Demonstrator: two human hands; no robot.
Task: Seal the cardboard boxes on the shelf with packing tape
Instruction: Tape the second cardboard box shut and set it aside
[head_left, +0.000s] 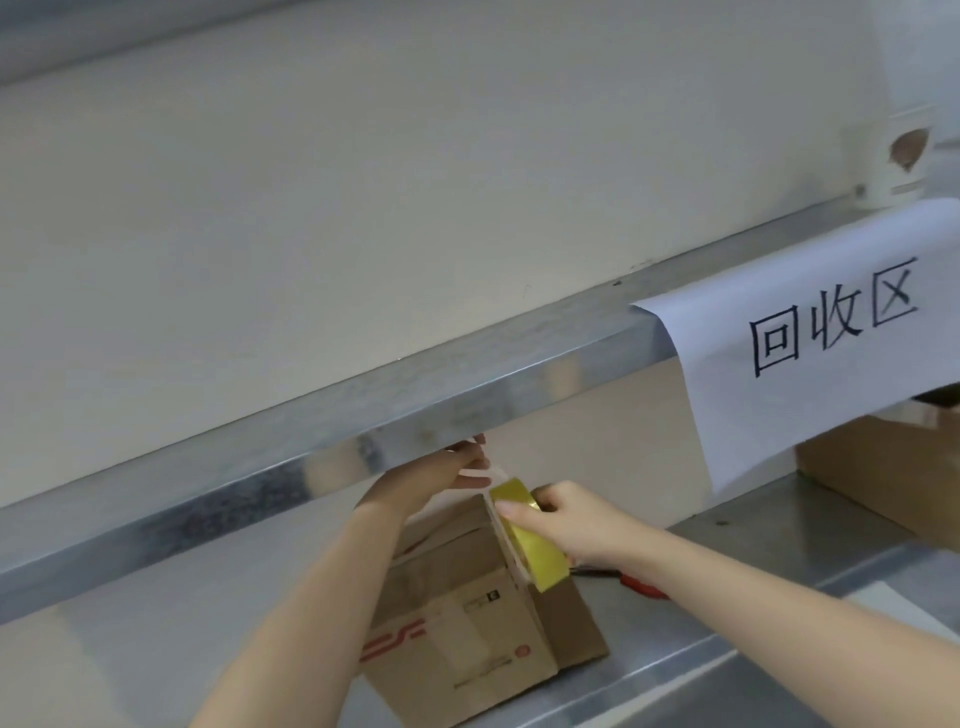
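Soft, even indoor light, a dull sheen on the metal shelf edge (363, 415), slight overall blur.

Left hand (457, 475) pinching tape (491, 472), right hand (569, 525) gripping roll (535, 545)

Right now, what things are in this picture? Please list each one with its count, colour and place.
cardboard box: 1, brown with red print, on the lower shelf, under the hands
second cardboard box: 1, brown, lower shelf, far right, partly behind the sign
tape roll: 1, yellow, above the box top
tape strip: 1, pale, drawn out from the roll to the left
sign: 1, white with black characters, hanging from the upper shelf edge
cup: 1, white with a brown mark, upper shelf, far right
red-handled tool: 1, red, behind the right arm; kind unclear
upper shelf: 1, grey metal
lower shelf: 1, grey metal
left hand: 1, pinches the tape strip
right hand: 1, grips the tape roll
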